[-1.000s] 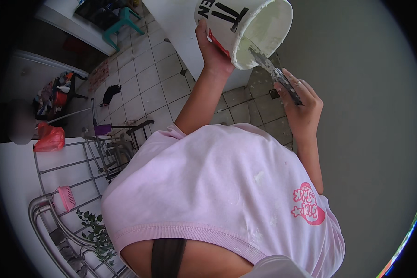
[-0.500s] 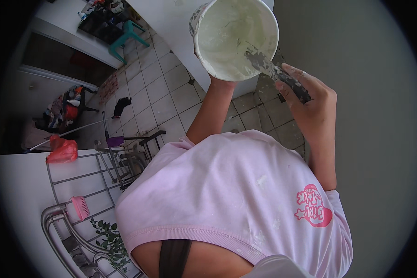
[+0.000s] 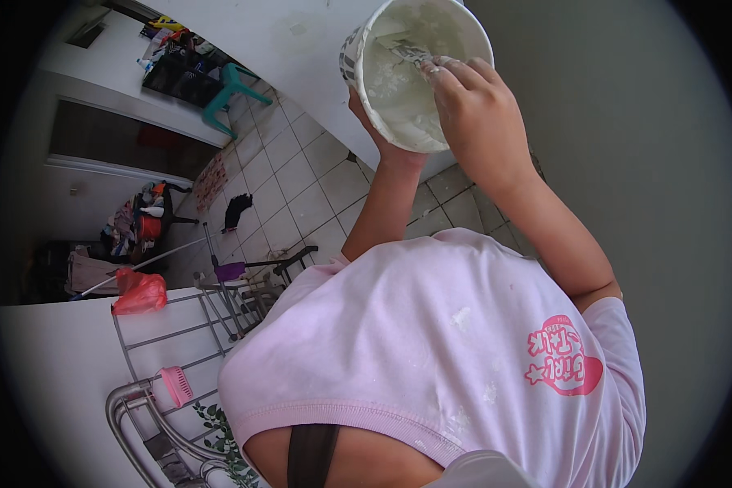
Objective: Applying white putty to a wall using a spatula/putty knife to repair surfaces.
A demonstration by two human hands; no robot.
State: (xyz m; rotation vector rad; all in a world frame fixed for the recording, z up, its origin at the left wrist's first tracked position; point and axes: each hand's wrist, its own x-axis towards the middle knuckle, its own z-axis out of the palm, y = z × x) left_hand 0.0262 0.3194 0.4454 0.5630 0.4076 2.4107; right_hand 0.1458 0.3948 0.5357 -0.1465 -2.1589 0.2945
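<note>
A white bucket (image 3: 365,99) is tipped so its mouth faces me, and pale wet putty (image 3: 398,91) coats its floor and walls. Beneath its near left side, my left hand (image 3: 381,137) is closed around the bucket; most of those fingers are hidden behind it. My right hand (image 3: 490,118) reaches over the bucket's right rim, fingers wrapped round the handle of a putty knife (image 3: 409,52). The knife's smeared blade lies inside the bucket, against the putty. White smears mark the right fingers.
A plain grey wall (image 3: 610,163) rises close on my right. Behind the bucket is a white surface (image 3: 301,41). Left lie a tiled floor (image 3: 297,167), green stool (image 3: 232,88), heaped chair (image 3: 142,224), red plastic bag (image 3: 141,293) and metal rack (image 3: 167,340).
My right hand has swung left and up over the bucket, carrying the putty knife deeper inside. The bucket has shifted slightly right in view, still in my left hand.
</note>
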